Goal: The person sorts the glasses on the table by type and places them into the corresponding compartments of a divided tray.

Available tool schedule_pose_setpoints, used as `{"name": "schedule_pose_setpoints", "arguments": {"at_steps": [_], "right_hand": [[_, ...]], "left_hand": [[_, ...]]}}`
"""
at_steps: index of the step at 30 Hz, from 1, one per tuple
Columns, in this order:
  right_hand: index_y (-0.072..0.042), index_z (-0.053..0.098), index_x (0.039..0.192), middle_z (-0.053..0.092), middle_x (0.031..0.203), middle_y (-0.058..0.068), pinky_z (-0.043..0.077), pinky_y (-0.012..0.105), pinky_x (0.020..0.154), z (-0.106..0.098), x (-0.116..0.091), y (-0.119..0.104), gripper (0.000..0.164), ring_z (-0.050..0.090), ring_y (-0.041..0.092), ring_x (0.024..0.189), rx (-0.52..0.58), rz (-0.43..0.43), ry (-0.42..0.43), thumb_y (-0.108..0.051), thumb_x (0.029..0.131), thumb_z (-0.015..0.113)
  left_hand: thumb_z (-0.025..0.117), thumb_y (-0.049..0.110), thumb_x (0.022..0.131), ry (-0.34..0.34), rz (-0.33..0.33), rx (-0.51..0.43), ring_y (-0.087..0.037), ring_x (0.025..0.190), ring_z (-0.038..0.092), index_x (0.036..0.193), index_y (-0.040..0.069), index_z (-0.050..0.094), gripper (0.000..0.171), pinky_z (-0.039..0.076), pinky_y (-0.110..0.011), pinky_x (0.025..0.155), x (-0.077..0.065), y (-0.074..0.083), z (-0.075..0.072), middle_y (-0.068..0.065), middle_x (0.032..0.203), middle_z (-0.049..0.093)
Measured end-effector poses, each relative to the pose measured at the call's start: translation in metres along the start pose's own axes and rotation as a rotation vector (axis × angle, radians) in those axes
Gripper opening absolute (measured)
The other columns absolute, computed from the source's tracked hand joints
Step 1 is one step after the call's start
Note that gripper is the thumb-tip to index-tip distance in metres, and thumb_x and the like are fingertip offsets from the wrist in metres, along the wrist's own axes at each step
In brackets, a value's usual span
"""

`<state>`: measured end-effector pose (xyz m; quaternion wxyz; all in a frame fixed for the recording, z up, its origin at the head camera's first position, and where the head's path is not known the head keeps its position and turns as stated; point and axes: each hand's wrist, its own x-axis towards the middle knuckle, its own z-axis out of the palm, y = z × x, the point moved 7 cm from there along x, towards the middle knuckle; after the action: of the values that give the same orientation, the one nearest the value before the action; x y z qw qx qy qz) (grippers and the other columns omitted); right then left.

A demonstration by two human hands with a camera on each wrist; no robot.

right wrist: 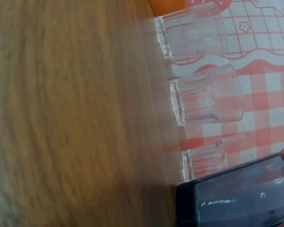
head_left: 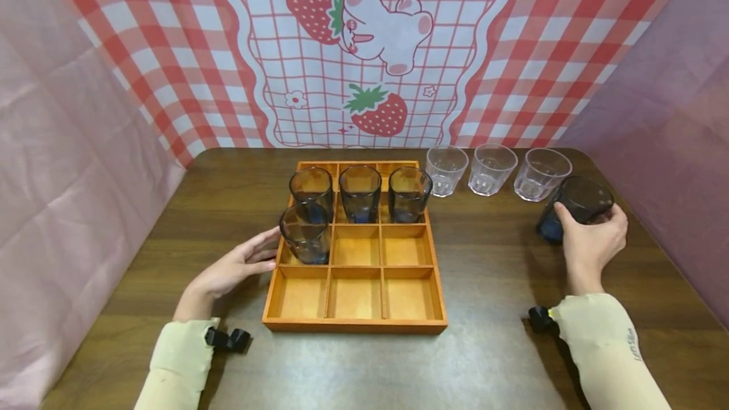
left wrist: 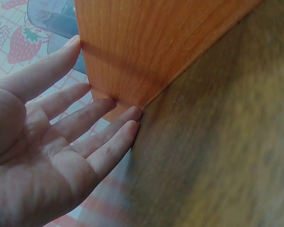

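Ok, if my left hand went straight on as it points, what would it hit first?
Your left hand would first meet the left wall of the wooden tray; they seem to be touching, though depth is uncertain.

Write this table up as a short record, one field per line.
Surface: wood-grain table
Container: nine-compartment wooden tray
Tray contents: four dark tumblers, three across the back row, one in the middle row's left compartment
Left grip: fingers touching the tray's outer left wall
Right grip: holding a fifth dark tumbler right of the tray
Other glassware: three clear faceted tumblers, upright in a row at the table's back right
Backdrop: red-and-white strawberry-print cloth
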<state>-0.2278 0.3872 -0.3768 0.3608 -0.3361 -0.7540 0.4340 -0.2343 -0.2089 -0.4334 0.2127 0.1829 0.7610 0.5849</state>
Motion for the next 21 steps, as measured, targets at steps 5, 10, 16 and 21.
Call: {"name": "schedule_pose_setpoints", "arguments": {"at_steps": [5, 10, 16, 21], "right_hand": [[-0.016, 0.062, 0.120, 0.047, 0.089, -0.025, 0.037, 0.024, 0.101, -0.001, 0.002, 0.000, 0.065, 0.046, -0.009, 0.086, 0.028, 0.006, 0.023, -0.036, 0.063, 0.088], [-0.020, 0.063, 0.122, 0.056, 0.098, -0.020, 0.039, 0.020, 0.098, -0.002, -0.002, -0.004, 0.068, 0.049, -0.010, 0.089, 0.052, 0.000, 0.013, -0.036, 0.062, 0.089], [-0.022, 0.064, 0.120, 0.058, 0.100, -0.019, 0.042, 0.008, 0.081, -0.002, -0.015, -0.022, 0.065, 0.053, -0.008, 0.091, 0.113, -0.043, -0.031, -0.033, 0.062, 0.090], [-0.020, 0.065, 0.120, 0.059, 0.100, -0.021, 0.043, 0.005, 0.073, 0.000, -0.031, -0.041, 0.061, 0.056, -0.006, 0.096, 0.141, -0.095, -0.084, -0.028, 0.064, 0.090]], "left_hand": [[0.057, 0.013, 0.097, 0.004, -0.003, 0.010, -0.052, 0.139, 0.027, 0.154, 0.000, 0.014, 0.073, 0.042, -0.022, 0.102, 0.000, 0.001, 0.000, -0.029, 0.158, 0.013], [0.056, 0.013, 0.098, 0.000, -0.002, 0.016, -0.052, 0.139, 0.027, 0.154, 0.000, 0.014, 0.071, 0.041, -0.036, 0.108, -0.001, 0.001, -0.001, -0.029, 0.158, 0.013], [0.057, 0.014, 0.097, 0.003, -0.008, 0.017, -0.051, 0.139, 0.028, 0.154, 0.000, 0.015, 0.072, 0.040, -0.038, 0.109, 0.000, 0.000, -0.001, -0.029, 0.159, 0.014], [0.058, 0.015, 0.097, 0.005, -0.015, 0.017, -0.050, 0.140, 0.029, 0.154, 0.001, 0.014, 0.074, 0.041, -0.030, 0.107, 0.000, 0.000, 0.000, -0.027, 0.159, 0.014]]}}
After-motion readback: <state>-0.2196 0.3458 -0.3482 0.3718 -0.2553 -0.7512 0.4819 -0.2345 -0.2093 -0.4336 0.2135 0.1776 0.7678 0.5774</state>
